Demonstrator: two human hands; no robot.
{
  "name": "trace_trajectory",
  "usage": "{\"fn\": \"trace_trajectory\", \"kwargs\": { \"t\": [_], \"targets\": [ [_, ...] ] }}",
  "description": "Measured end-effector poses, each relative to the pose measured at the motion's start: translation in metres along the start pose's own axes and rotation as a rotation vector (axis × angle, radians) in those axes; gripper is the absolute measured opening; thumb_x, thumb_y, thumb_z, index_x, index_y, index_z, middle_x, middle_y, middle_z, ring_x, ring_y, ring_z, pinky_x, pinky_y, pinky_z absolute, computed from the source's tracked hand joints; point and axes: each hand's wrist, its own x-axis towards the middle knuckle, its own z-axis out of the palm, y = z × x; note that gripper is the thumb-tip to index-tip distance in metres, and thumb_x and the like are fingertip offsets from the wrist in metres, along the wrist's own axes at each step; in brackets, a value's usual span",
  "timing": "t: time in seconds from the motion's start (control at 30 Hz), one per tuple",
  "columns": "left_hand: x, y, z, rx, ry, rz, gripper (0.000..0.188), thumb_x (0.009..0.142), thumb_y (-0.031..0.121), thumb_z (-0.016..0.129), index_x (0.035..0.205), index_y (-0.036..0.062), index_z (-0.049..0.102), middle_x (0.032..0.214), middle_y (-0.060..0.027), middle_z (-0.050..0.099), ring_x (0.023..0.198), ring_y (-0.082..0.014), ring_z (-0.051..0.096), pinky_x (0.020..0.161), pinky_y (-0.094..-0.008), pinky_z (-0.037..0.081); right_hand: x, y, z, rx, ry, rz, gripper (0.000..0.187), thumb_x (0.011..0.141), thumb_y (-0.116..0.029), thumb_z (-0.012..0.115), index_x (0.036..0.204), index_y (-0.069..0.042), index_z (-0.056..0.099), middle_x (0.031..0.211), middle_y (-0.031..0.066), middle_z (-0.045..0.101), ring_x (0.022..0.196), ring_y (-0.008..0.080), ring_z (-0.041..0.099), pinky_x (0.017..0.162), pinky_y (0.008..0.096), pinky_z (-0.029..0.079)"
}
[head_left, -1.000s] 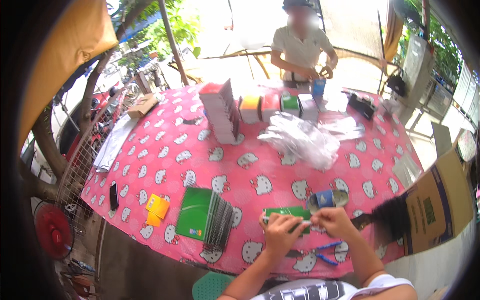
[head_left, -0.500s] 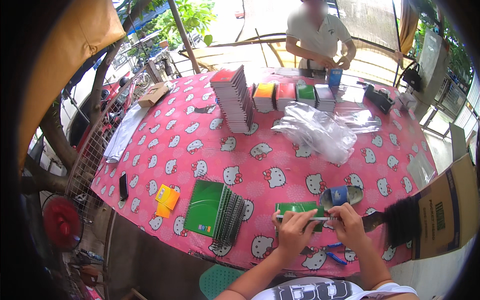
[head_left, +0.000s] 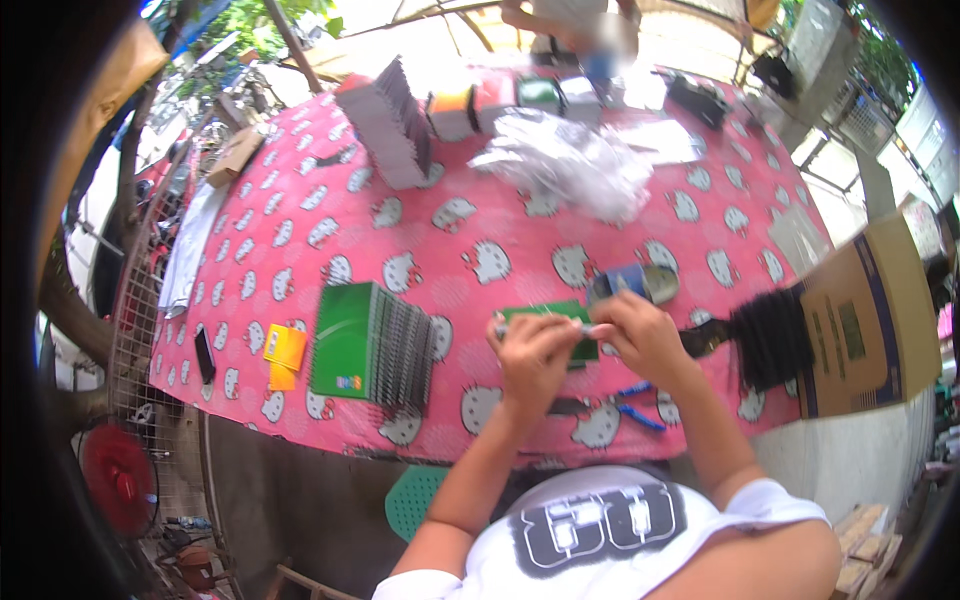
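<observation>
My left hand [head_left: 535, 355] closes around the edge of a small green notebook [head_left: 584, 351], held over the pink table near its front. Fingers of my right hand [head_left: 643, 335] are pinched together at the end of that notebook's thin pale edge; what lies between them is too small to make out. Just beyond them sits a slipper [head_left: 658, 284] with a blue strap. Nearer me lie blue-handled pliers [head_left: 640, 416]. To the left stands a row of green spiral notebooks [head_left: 345, 340], the front cover facing me.
Black coils [head_left: 765, 345] spill from a cardboard box [head_left: 860, 315] at the right. Plastic bags [head_left: 570, 165] and notebook stacks [head_left: 395, 130] occupy the far side, where another person [head_left: 570, 25] stands. Yellow cards [head_left: 285, 347] and a phone [head_left: 205, 355] lie left.
The view has tilted down and shifted right, so the table appears higher and further left. Both my hands stay together at the small notebook, with a slightly altered grip.
</observation>
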Motion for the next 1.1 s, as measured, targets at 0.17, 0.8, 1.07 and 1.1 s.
{"fn": "trace_trajectory", "kwargs": {
  "t": [0.17, 0.8, 1.07, 1.1],
  "targets": [
    [-0.002, 0.001, 0.000, 0.007, 0.023, -0.017, 0.014, 0.072, 0.007, 0.077, 0.085, 0.0118, 0.075, 0.085, -0.0009, 0.070, 0.082, -0.0156, 0.062, 0.087, -0.0312, 0.036, -0.002, -0.007, 0.008, -0.005, 0.048, 0.007, 0.014, 0.084, -0.020, 0.066, 0.088, -0.008, 0.060, 0.082, 0.0100, 0.057, 0.079, 0.0322, 0.059, 0.062, 0.0431, 0.047],
    [-0.002, -0.002, 0.001, -0.023, 0.005, 0.062, 0.017, 0.072, 0.006, 0.078, 0.087, 0.0099, 0.073, 0.086, -0.0011, 0.070, 0.081, -0.0163, 0.062, 0.091, -0.0355, 0.035, -0.018, 0.154, -0.035, -0.330, -0.055, 0.046, 0.042, 0.076, -0.018, 0.069, 0.115, -0.004, 0.058, 0.105, 0.0176, 0.062, 0.101, 0.0342, 0.059, 0.087, 0.0417, 0.047],
    [0.002, -0.008, 0.008, 0.100, -0.043, 0.041, 0.036, 0.066, 0.025, 0.083, 0.095, 0.0131, 0.066, 0.087, -0.0005, 0.064, 0.092, -0.0197, 0.059, 0.100, -0.0466, 0.028, -0.005, 0.169, -0.010, -0.844, 0.038, -0.068, 0.038, 0.067, -0.011, 0.072, 0.101, -0.008, 0.056, 0.106, 0.0131, 0.060, 0.100, 0.0329, 0.058, 0.078, 0.0449, 0.050],
    [0.001, -0.009, 0.012, 0.106, -0.044, 0.044, 0.035, 0.066, 0.025, 0.083, 0.093, 0.0130, 0.065, 0.086, -0.0003, 0.064, 0.092, -0.0197, 0.059, 0.100, -0.0472, 0.028, -0.004, 0.171, -0.007, -0.780, -0.008, 0.020, 0.037, 0.067, -0.010, 0.071, 0.100, -0.008, 0.056, 0.108, 0.0133, 0.060, 0.099, 0.0336, 0.059, 0.077, 0.0434, 0.051]
  ]
}}
